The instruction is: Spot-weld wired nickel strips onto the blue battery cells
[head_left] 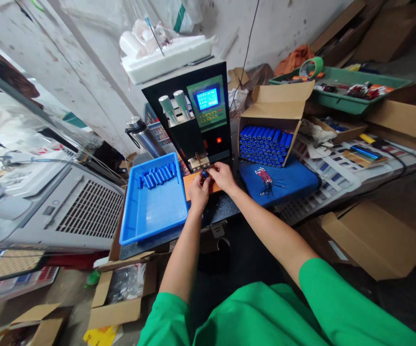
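Note:
In front of a black spot welding machine [188, 142] with a lit blue screen, my left hand [198, 191] pinches a blue cylindrical battery cell [204, 174] right below the machine's electrodes [200, 159]. Beside it, my right hand [222, 176] has its fingertips closed near the cell's top; whatever they grip is too small to make out. An orange board [190, 185] lies under both hands. To the right, a bundle of red and black wire leads [264, 180] rests on a blue pad [294, 181]. Several blue cells [157, 176] lie inside a blue tray [153, 232] on the left.
An open cardboard box [278, 102] packed with blue cells stands right of the machine. A metal flask [146, 137] is behind the tray. Farther right is a green tray [359, 103] with wires and tape. Open cartons [117, 310] sit on the floor.

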{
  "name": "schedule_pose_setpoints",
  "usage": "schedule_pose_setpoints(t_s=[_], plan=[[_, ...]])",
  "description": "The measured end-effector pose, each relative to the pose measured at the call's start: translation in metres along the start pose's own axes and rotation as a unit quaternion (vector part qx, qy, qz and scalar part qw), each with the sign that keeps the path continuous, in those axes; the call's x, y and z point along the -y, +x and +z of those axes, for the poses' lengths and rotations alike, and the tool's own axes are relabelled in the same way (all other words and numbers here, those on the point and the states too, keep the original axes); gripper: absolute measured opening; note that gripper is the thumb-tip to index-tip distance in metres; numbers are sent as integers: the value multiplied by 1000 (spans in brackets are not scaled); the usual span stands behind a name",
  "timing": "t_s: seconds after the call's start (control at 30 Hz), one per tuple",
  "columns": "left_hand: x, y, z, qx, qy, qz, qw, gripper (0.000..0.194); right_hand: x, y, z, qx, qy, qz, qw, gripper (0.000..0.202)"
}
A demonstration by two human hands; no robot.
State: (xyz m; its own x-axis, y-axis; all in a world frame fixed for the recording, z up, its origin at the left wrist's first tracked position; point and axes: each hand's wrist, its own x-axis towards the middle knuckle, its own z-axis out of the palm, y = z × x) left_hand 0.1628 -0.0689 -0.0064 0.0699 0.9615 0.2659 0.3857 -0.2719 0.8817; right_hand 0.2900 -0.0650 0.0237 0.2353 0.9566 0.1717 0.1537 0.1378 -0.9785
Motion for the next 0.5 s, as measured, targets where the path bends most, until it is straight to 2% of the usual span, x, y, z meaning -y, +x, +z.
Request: schedule_pose_setpoints(t_s=[0.13,0.5], plan=[[2,1,0,3,22,-5,1000,24,2,0,2,-7,-36,-15,999,14],[-5,-2,-1,2,64,-6,998,23,5,1,3,-2,-31,-15,999,12]])
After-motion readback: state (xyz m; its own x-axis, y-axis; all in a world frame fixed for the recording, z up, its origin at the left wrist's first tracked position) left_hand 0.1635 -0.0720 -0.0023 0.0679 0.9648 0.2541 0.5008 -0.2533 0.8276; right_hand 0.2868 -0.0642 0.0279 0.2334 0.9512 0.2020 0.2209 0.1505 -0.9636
